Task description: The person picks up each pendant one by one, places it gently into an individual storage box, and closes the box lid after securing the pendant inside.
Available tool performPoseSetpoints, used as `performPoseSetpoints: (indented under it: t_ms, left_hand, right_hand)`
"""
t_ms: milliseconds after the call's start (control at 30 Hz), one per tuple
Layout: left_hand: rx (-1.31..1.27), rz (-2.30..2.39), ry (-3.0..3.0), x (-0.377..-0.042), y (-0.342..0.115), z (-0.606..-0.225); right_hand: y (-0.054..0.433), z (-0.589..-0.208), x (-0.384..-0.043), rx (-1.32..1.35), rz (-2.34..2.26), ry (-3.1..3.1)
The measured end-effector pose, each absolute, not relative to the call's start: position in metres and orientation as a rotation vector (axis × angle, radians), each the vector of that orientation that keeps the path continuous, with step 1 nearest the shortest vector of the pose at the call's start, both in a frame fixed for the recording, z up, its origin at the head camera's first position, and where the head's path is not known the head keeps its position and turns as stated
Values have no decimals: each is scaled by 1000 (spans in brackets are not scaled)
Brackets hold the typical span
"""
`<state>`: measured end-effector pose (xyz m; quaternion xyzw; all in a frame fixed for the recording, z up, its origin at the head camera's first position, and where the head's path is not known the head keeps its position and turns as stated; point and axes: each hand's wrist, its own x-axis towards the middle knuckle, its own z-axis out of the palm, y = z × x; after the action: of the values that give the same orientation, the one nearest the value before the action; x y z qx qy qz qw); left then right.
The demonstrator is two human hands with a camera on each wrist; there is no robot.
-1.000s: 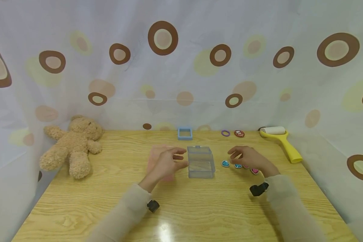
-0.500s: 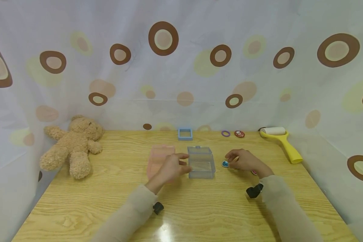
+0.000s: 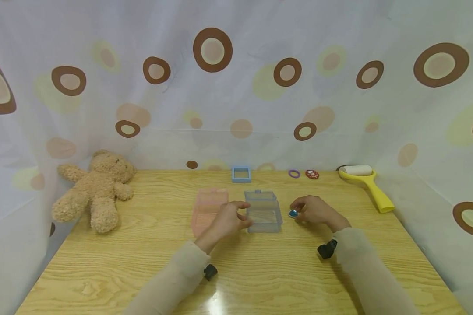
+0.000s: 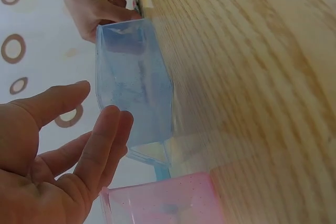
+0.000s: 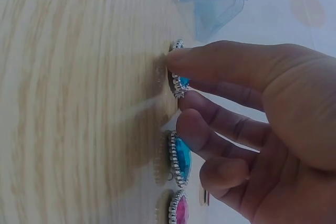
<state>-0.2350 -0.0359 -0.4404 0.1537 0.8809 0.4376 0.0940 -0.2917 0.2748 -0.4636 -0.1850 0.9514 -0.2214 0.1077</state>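
My right hand pinches a blue gem with a beaded silver rim between thumb and fingers, low at the tabletop. In the right wrist view another blue gem and a pink gem lie under the curled fingers; the head view hides them behind the hand. My left hand, fingers extended and parted, is at the left side of a clear blue box with its lid up. Whether the fingertips touch it, I cannot tell. Partly behind that hand stands a clear pink box, its lid also raised.
At the back are a blue square frame, a purple ring and a red patterned disc. A yellow-handled lint roller lies to the right, a teddy bear to the left. A dotted curtain encloses the table.
My right hand has come down and left onto the nearest blue gem and pinched it. The left hand has moved right, towards the blue box, which has shifted slightly right.
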Motion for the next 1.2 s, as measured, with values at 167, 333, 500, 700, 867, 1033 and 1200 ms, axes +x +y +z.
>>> performPoseSetpoints:
  t_ms: [167,333,500,700,867,1033,1200]
  left_hand:
    - [438,1286,2626,-234,-35,-440]
    - [447,1270,2639,-235,-35,-441]
    - [454,1249,2654,-236,-34,-442]
    - [481,1234,2678,-236,-33,-444]
    - [477,1234,2670,-237,-32,-443]
    - [466,1250,2657,-237,-31,-443]
    - [474,1246,2668,-237,-31,-443]
  right_hand:
    - [271,-463,-291,-564,-629,2811]
    - [270,-462,-291,-580,-606,2828]
    - [269,-462,-292,-620,-558,2855]
    - [268,-463,-291,-575,-567,2863]
    - [271,-460,-290,-520,-690,2816]
    - [273,-453,-286,-519,-793,2775]
    - [273,-443,-281,-535,-851,2761]
